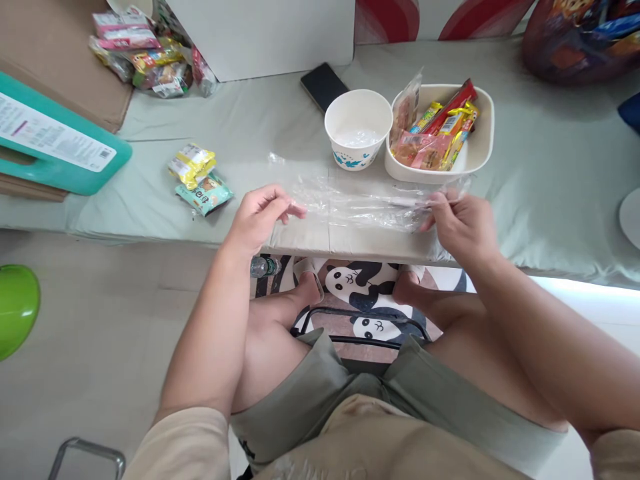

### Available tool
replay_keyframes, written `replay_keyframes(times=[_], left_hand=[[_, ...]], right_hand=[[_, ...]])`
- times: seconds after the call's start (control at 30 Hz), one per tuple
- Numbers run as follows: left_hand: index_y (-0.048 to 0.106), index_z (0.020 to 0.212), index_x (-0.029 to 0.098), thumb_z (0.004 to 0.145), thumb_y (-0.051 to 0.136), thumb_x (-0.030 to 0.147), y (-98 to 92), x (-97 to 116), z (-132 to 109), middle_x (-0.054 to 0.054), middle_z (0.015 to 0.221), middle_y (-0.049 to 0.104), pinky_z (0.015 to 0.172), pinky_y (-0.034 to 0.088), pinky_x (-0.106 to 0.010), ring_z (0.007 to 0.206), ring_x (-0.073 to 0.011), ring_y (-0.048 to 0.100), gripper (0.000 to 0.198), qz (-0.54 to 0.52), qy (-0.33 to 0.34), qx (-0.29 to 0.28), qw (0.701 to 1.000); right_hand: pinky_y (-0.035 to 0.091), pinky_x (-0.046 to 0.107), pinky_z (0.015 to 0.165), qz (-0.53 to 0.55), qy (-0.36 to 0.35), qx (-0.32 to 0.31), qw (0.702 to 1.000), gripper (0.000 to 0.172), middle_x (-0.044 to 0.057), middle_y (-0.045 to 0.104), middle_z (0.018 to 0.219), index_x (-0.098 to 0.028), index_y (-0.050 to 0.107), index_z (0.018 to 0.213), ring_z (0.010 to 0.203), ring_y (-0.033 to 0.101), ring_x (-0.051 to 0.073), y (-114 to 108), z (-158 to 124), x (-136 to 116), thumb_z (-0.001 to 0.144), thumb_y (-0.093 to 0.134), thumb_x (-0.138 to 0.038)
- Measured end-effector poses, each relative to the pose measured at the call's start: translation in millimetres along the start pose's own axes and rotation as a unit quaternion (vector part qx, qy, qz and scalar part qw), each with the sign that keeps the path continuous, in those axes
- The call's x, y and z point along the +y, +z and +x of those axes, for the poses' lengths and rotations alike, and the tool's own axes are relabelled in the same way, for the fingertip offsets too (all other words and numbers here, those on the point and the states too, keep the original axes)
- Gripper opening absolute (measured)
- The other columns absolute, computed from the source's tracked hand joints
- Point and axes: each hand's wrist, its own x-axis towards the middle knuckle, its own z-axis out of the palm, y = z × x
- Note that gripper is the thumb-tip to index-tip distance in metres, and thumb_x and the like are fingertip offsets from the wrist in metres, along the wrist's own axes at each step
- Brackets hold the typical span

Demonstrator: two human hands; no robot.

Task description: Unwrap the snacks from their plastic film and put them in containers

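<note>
A clear, crinkled plastic bag stretches between my hands, low over the front of the cloth-covered surface. My left hand pinches its left end between thumb and fingers. At the other end, my right hand grips the bag with closed fingers. Just behind it stands a white paper bowl with blue leaf prints and some clear plastic inside. A white rectangular tub touches the bowl's right side and holds several wrapped snacks. Left of my left hand lie a yellow snack packet and a teal snack packet.
A black phone lies behind the bowl. Snack packets are piled at the back left, near a teal jug. A white board stands at the back. A dark red bag of snacks sits at the back right.
</note>
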Motion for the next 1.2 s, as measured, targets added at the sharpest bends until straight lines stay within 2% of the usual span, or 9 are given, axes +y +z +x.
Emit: replay_keyframes(times=[0.13, 0.2, 0.3, 0.47, 0.6, 0.73, 1.0, 1.1, 1.2], left_hand=[[0.055, 0.071, 0.021, 0.083, 0.061, 0.028, 4.8, 2, 4, 0.0, 0.064, 0.071, 0.043, 0.031, -0.023, 0.043, -0.0101, 0.058, 0.015, -0.01, -0.098, 0.016, 0.995], [0.058, 0.068, 0.02, 0.082, 0.062, 0.024, 3.2, 2, 4, 0.0, 0.064, 0.07, 0.043, 0.032, -0.022, 0.042, -0.0088, 0.057, 0.015, 0.023, -0.134, 0.009, 0.991], [0.064, 0.065, 0.018, 0.079, 0.065, 0.019, -1.5, 1, 2, -0.003, 0.072, 0.075, 0.047, 0.037, -0.021, 0.05, -0.009, 0.063, 0.013, 0.074, -0.161, -0.054, 0.983], [0.068, 0.074, 0.019, 0.085, 0.067, 0.026, -2.1, 2, -1, -0.002, 0.076, 0.076, 0.052, 0.045, -0.022, 0.051, -0.0086, 0.06, 0.013, 0.077, -0.11, -0.085, 0.987], [0.065, 0.065, 0.018, 0.093, 0.061, 0.025, 1.8, 4, 1, -0.001, 0.069, 0.07, 0.053, 0.044, -0.022, 0.048, -0.0069, 0.051, 0.029, 0.092, -0.095, -0.092, 0.987], [0.065, 0.065, 0.017, 0.092, 0.063, 0.024, 2.7, 1, 3, -0.001, 0.067, 0.069, 0.052, 0.042, -0.022, 0.047, -0.007, 0.05, 0.028, 0.108, -0.119, -0.099, 0.982], [0.056, 0.064, 0.019, 0.09, 0.063, 0.028, 10.8, -4, 11, 0.005, 0.054, 0.045, 0.047, 0.031, -0.023, 0.046, -0.0079, 0.039, 0.028, 0.122, -0.128, 0.0, 0.984], [0.056, 0.063, 0.02, 0.087, 0.064, 0.032, 11.6, -3, 15, 0.006, 0.052, 0.04, 0.049, 0.026, -0.024, 0.047, -0.0079, 0.034, 0.029, 0.127, -0.124, 0.002, 0.984], [0.06, 0.062, 0.02, 0.082, 0.069, 0.037, 9.4, -7, 19, 0.004, 0.054, 0.045, 0.053, 0.03, -0.024, 0.052, -0.0092, 0.039, 0.028, 0.115, -0.085, -0.012, 0.99]], right_hand=[[0.049, 0.039, 0.073, -0.025, -0.023, -0.006, 0.999, 0.034, 0.004, 0.068, 0.058, -0.026, 0.061, 0.063, 0.063, 0.063, 0.023, 2, -2, 1, 0.094, 0.053, -0.039], [0.051, 0.041, 0.075, -0.026, -0.03, -0.001, 0.999, 0.028, 0.003, 0.068, 0.059, -0.027, 0.061, 0.065, 0.062, 0.063, 0.023, 3, -2, 3, 0.091, 0.054, -0.036], [0.052, 0.043, 0.079, -0.027, -0.05, 0.006, 0.998, 0.021, 0.003, 0.07, 0.062, -0.027, 0.06, 0.064, 0.066, 0.065, 0.024, 2, -1, 6, 0.083, 0.052, -0.028], [0.051, 0.048, 0.086, -0.03, -0.113, 0.011, 0.993, 0.015, 0.004, 0.074, 0.075, -0.026, 0.065, 0.072, 0.08, 0.071, 0.027, 2, -4, 7, 0.078, 0.055, -0.033], [0.049, 0.051, 0.09, -0.049, -0.137, 0.031, 0.989, 0.033, 0.008, 0.075, 0.081, -0.025, 0.063, 0.064, 0.092, 0.072, 0.031, 4, -5, 10, 0.086, 0.055, -0.048], [0.047, 0.057, 0.094, -0.066, -0.11, 0.027, 0.991, 0.042, 0.009, 0.073, 0.076, -0.026, 0.058, 0.057, 0.095, 0.071, 0.033, 3, 1, 17, 0.09, 0.054, -0.051], [0.038, 0.061, 0.102, -0.137, -0.095, 0.075, 0.983, 0.036, 0.011, 0.077, 0.089, -0.025, 0.062, 0.06, 0.112, 0.065, 0.037, 1, 0, 17, 0.089, 0.059, -0.045], [0.038, 0.061, 0.102, -0.155, -0.092, 0.082, 0.98, 0.035, 0.01, 0.077, 0.09, -0.024, 0.061, 0.057, 0.113, 0.065, 0.037, 1, -2, 19, 0.088, 0.062, -0.043], [0.04, 0.062, 0.1, -0.149, -0.105, 0.086, 0.98, 0.036, 0.01, 0.076, 0.089, -0.025, 0.061, 0.057, 0.111, 0.065, 0.037, 0, -2, 22, 0.089, 0.063, -0.043]])
